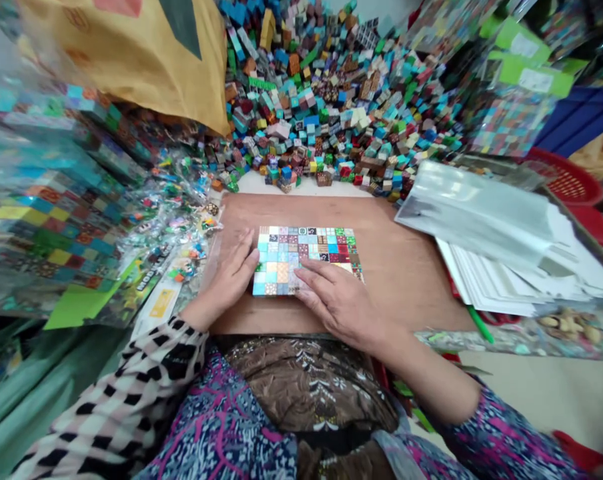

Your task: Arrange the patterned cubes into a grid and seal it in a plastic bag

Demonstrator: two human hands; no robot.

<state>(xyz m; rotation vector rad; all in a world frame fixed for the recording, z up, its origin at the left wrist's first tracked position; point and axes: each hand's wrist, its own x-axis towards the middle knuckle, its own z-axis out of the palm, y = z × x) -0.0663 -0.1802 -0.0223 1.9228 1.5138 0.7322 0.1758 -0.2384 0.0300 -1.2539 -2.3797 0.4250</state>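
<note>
A flat rectangle of small patterned blocks (pixel 284 252), set tightly in rows, lies on a brown board (pixel 406 280) in front of me. My left hand (pixel 234 270) rests along the left edge of the rectangle, its fingers stretched out and touching the side blocks. Over the lower right part lies my right hand (pixel 339 300), with fingers extended across the tops of the blocks. That hand hides several blocks near the front right. Neither hand is wrapped round anything.
Behind the board rises a big heap of loose coloured blocks (pixel 326 120). Bagged block sets (pixel 56 227) and small figures in plastic (pixel 181 220) crowd the left. On the right lie clear plastic bags (pixel 476 207), white sheets (pixel 506 280) and a green pen (pixel 480 325).
</note>
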